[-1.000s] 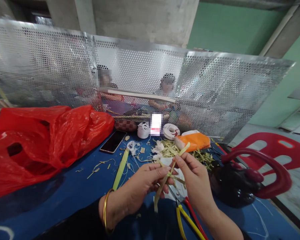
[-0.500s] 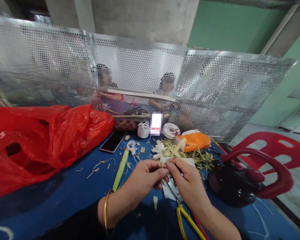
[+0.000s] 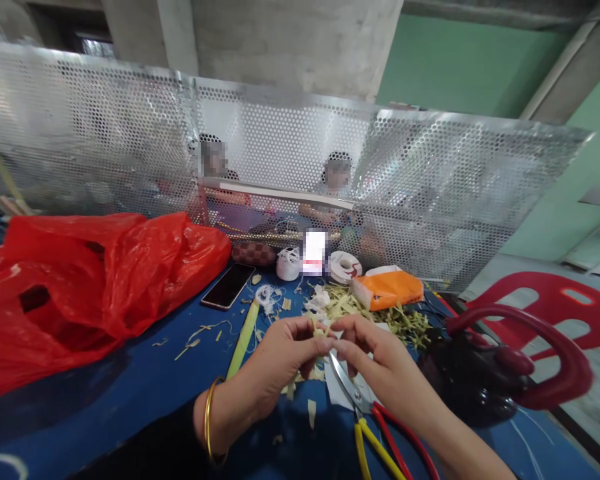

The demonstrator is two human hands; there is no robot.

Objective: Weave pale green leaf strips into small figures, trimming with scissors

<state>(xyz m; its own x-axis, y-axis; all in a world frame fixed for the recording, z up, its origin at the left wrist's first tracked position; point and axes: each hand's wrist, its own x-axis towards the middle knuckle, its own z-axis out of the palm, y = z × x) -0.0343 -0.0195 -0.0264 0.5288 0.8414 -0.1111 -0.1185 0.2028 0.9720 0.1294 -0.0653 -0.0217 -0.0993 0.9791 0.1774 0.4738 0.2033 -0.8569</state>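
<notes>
My left hand (image 3: 280, 352), with a gold bangle on its wrist, pinches a small folded piece of pale green leaf strips (image 3: 321, 329). Opposite it, my right hand (image 3: 377, 357) has thumb and forefinger closed on the same piece, whose lower part is hidden behind the fingers. Beneath my right hand lie red-handled scissors (image 3: 349, 385) and a tool with yellow handles (image 3: 375, 448), partly overlapping. A white sheet (image 3: 336, 390) is under the blades. Just beyond my hands is a pile of dried plant pieces (image 3: 347, 301).
A red plastic bag (image 3: 105, 287) covers the left side. Behind my hands are a phone (image 3: 229, 287), a white spool (image 3: 345, 267) and an orange packet (image 3: 390, 288). A dark kettle (image 3: 473, 373) stands at right. Beyond a perforated screen (image 3: 280, 127) sit two people.
Both hands still hold the leaf piece, but its long strips no longer stick up above the fingers. My right hand has turned and moved slightly right, uncovering more of the scissors' red handles.
</notes>
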